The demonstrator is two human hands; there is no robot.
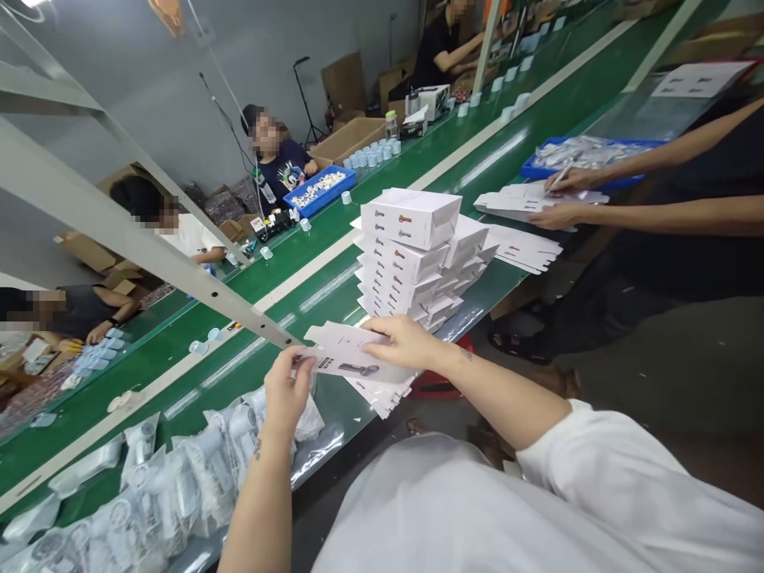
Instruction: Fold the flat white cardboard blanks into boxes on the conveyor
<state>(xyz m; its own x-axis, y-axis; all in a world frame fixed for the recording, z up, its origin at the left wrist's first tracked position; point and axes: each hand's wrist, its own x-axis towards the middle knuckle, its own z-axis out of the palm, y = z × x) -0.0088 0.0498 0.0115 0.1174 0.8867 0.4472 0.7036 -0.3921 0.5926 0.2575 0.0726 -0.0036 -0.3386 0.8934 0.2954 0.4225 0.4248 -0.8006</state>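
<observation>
White card fills both of the person's hands. The left hand and the right hand hold a flat box sheet up over the green belt. The sheet is not folded into a box, and it has a small dark picture printed on it. The left fingers curl around one end of the sheet and pinch it. The right fingers are spread out wide on top of the sheet and press on it. More flat white sheets lie just under the hands, at the edge of the belt. Just past the hands, a tall stack of folded white boxes stands on the belt. Clear plastic bags with white parts inside lie in a big heap near the left hand. On the right, a co-worker's hands rest on more flat sheets, and one hand holds a thin white stick. A blue tray full of bags sits just beside them. Across the belt, people sit near another blue tray of small white parts and rows of pale blue cups. A grey metal bar runs above the belt.
</observation>
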